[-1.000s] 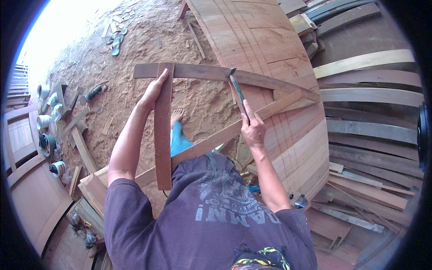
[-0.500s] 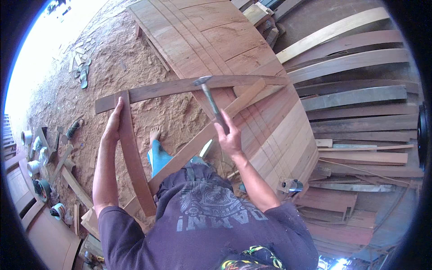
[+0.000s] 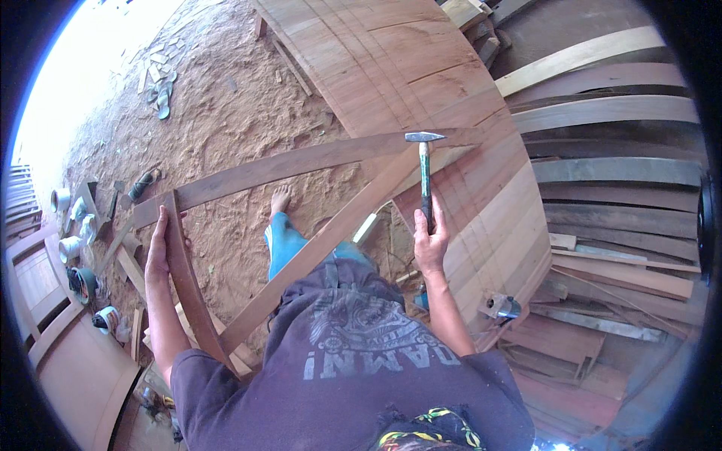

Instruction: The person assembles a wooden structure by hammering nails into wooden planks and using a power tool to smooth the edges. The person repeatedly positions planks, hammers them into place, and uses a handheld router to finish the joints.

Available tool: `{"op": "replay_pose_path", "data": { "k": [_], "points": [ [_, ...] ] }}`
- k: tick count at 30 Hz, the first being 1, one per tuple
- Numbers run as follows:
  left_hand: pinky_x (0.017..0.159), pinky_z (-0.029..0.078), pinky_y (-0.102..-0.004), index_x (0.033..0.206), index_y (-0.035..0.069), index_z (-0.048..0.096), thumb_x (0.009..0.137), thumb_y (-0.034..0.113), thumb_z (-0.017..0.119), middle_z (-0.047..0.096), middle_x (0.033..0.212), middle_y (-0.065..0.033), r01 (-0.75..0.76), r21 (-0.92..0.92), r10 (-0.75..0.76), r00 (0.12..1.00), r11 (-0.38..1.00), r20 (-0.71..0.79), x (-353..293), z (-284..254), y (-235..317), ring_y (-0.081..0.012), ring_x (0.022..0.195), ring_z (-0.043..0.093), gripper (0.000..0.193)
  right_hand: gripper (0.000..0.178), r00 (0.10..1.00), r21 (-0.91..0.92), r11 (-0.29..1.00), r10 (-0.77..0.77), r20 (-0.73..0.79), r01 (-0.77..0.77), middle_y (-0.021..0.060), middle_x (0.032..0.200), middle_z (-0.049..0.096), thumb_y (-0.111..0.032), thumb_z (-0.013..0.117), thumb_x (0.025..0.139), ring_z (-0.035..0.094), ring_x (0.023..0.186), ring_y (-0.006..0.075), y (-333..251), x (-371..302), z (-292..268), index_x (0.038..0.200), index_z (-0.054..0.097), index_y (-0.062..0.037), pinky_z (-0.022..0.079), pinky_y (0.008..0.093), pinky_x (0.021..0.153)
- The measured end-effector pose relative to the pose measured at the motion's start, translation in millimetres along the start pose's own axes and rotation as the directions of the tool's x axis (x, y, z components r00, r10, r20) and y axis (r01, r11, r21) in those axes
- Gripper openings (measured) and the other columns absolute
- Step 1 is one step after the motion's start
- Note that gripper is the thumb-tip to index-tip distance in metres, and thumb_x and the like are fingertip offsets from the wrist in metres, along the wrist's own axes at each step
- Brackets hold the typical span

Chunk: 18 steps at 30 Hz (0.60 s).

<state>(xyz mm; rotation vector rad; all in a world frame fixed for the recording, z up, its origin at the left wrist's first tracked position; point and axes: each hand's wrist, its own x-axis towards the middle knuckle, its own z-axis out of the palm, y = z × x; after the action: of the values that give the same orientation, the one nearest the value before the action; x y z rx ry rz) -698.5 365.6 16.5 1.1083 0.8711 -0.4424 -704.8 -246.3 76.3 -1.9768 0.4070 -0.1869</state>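
My right hand [image 3: 431, 244] is closed round the dark grip of a hammer [image 3: 425, 171], its metal head pointing away from me above the far end of the boards. Three boards form a triangle: a long dark board [image 3: 278, 170], a short dark board [image 3: 185, 274] at the left and a lighter diagonal board [image 3: 323, 244]. My left hand [image 3: 159, 252] grips the short board just below its joint with the long one. The right end of the triangle lies on a big wooden panel [image 3: 391, 52], while its left end reaches out over the ground.
Long planks [image 3: 613, 113] are stacked along the right. A metal power tool [image 3: 505, 306] sits by the panel's near right corner. At the left lie tape rolls [image 3: 70, 248] and wood offcuts [image 3: 135, 274]. Sandals [image 3: 163, 101] rest on the sawdust-covered ground [image 3: 233, 113]. My bare foot [image 3: 280, 200] shows below the long board.
The hammer has swung from leaning left over the long board to upright, farther right. My left hand and the triangle's left end are lower in view. The whole view has shifted somewhat.
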Motion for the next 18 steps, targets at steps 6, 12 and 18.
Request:
{"op": "replay_pose_path", "data": {
  "k": [6,12,18],
  "points": [
    [0.052,0.055,-0.0332,0.138,0.014,0.068,0.097,0.08,0.062,0.067,0.075,-0.0014,0.016,0.057,-0.011,0.996,0.998,-0.084,-19.2,-40.7,-17.3,-0.0155,0.056,0.067,0.078,0.053,0.981,-0.171,0.967,-0.175,0.09,0.188,0.0035,0.118,0.07,-0.013,0.07,0.109,0.062,0.089,0.0115,11.6,0.0,-1.2,0.16,0.055,-0.0058,0.051,0.0283,0.075],
    [0.052,0.056,-0.0325,0.137,0.015,0.067,0.096,0.08,0.064,0.068,0.074,-0.0011,0.003,0.029,0.002,0.989,1.0,-0.149,-15.0,-44.5,-29.8,-0.0151,0.056,0.067,0.077,0.051,0.902,-0.24,0.876,-0.371,0.221,0.419,0.0202,0.113,0.081,-0.012,0.072,0.105,0.081,0.095,0.0305,-9.1,1.4,3.7,0.156,0.062,-0.0142,0.061,0.0406,0.078],
    [0.052,0.055,-0.0306,0.129,0.012,0.071,0.095,0.079,0.067,0.07,0.075,-0.0019,-0.016,-0.03,0.014,0.997,0.999,-0.081,-14.3,-40.0,-41.6,-0.0153,0.056,0.067,0.075,0.056,0.86,-0.368,0.787,-0.385,0.335,0.496,0.0204,0.1,0.078,-0.009,0.075,0.101,0.076,0.083,0.0377,-17.2,0.9,-8.2,0.155,0.063,-0.0178,0.058,0.0448,0.07]
  ]
}}
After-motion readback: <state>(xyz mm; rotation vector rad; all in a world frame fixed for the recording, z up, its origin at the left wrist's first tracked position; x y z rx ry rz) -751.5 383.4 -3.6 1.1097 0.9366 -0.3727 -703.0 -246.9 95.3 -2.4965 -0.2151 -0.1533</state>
